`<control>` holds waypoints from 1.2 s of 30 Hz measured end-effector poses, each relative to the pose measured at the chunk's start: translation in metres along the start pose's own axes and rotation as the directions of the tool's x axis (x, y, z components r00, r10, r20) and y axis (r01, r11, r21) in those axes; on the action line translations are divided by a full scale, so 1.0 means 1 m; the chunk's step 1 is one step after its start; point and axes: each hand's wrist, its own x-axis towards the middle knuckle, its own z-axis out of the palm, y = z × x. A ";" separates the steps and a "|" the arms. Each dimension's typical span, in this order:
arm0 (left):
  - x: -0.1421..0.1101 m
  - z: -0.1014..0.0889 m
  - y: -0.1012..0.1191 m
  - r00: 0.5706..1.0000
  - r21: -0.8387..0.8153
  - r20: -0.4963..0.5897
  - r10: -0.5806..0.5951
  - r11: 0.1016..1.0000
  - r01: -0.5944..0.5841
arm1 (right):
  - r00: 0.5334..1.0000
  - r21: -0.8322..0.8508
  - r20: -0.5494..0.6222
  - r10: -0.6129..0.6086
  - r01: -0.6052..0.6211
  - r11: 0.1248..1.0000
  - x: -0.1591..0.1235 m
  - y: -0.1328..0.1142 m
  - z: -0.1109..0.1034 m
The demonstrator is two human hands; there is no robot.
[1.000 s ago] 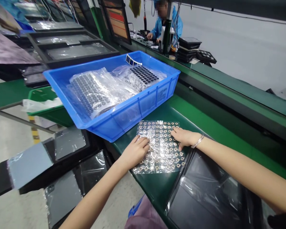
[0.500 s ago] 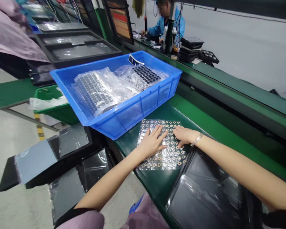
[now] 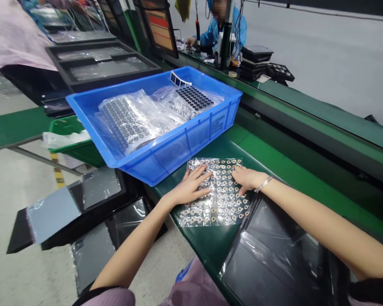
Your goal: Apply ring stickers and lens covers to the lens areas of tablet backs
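A clear plastic sheet [image 3: 223, 204] with rows of small ring-shaped, gold-coloured stickers lies flat on the green bench top [image 3: 194, 240]. My left hand [image 3: 191, 186] rests on the sheet's left side, palm down with its fingers spread. On the right edge of the sheet is my right hand [image 3: 246, 178], its thumb apart from the bent fingers and nothing visible in its grip. Part of the sheet is covered by both hands.
A blue bin [image 3: 178, 148] holding bagged sticker sheets [image 3: 127, 119] stands just beyond. Dark film-covered panels [image 3: 268, 255] lie at the near right. More wrapped panels [image 3: 54, 212] are at lower left. A person in blue [image 3: 239, 34] sits across the line.
My left hand has slid left across the sheet, uncovering more of its middle. My right hand has stayed nearly in place.
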 end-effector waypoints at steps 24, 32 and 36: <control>0.023 0.011 -0.010 0.995 0.089 -0.059 -0.075 0.993 0.080 | 0.996 0.033 -0.049 -0.068 0.069 0.997 -0.011 0.028 -0.013; 0.008 -0.002 0.023 0.978 0.156 -0.208 -0.016 0.986 0.050 | 0.994 0.084 0.012 -0.108 0.106 0.991 -0.018 0.052 -0.021; 0.025 0.000 0.053 0.979 0.093 -0.118 0.164 0.984 -0.153 | 0.993 0.119 0.021 -0.120 0.117 0.986 -0.013 0.058 -0.022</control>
